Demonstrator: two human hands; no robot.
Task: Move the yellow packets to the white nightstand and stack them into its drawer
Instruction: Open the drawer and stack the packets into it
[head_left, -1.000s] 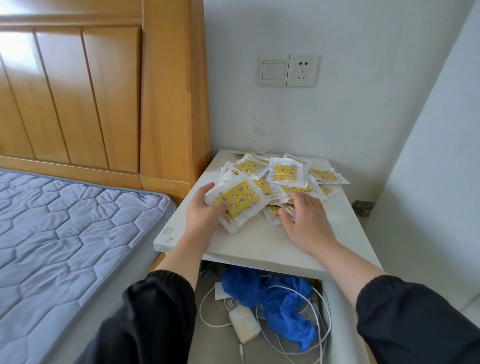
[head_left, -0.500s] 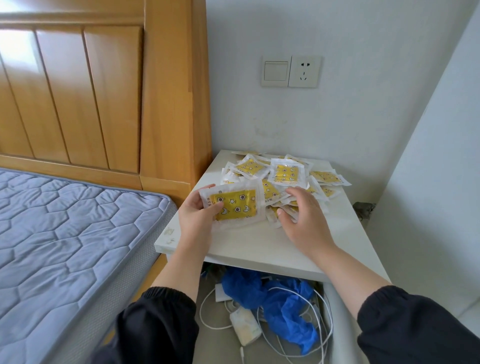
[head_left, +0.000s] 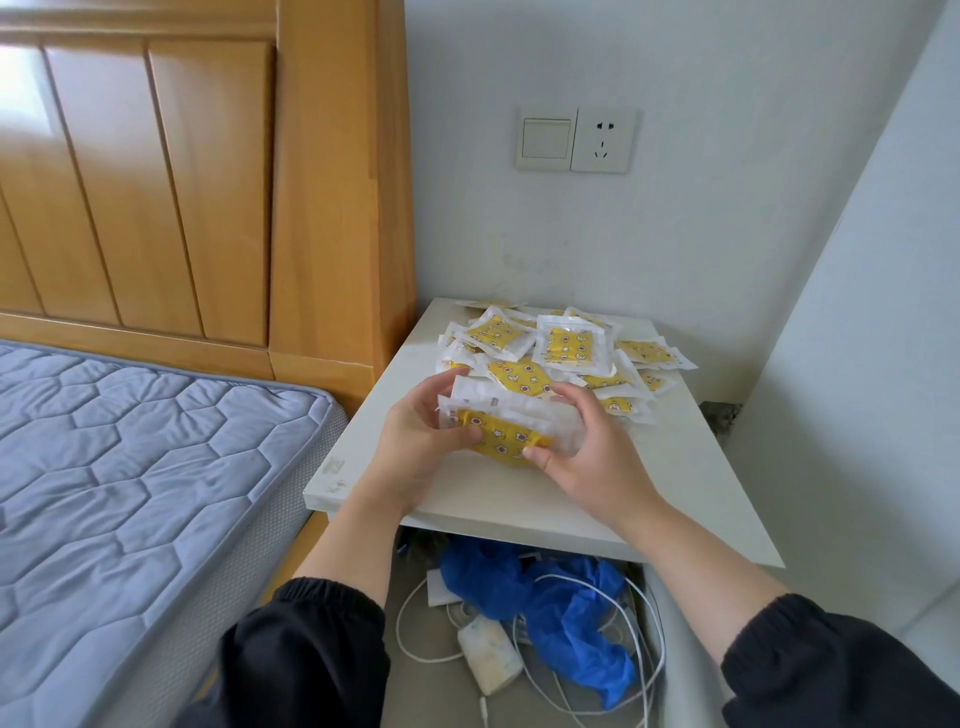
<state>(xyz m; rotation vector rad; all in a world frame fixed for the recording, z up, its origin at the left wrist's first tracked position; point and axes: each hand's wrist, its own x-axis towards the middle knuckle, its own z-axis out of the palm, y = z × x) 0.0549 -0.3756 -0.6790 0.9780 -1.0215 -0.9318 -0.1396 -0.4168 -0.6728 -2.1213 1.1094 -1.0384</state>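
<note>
Gripping a bundle of yellow packets (head_left: 506, 434) from both ends above the front edge of the white nightstand (head_left: 519, 501), near the loose pile (head_left: 566, 345) toward its back edge, the left hand (head_left: 415, 441) and right hand (head_left: 589, 460) clamp light, soft, likely slippery sachets — best squeezed flat by their sealed borders.

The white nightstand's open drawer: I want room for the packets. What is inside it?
Crumpled blue sheeting, tangled white cables and a white charger block. The drawer's back part is hidden under the white nightstand top, and the sheeting covers whatever lies beneath it.
</note>
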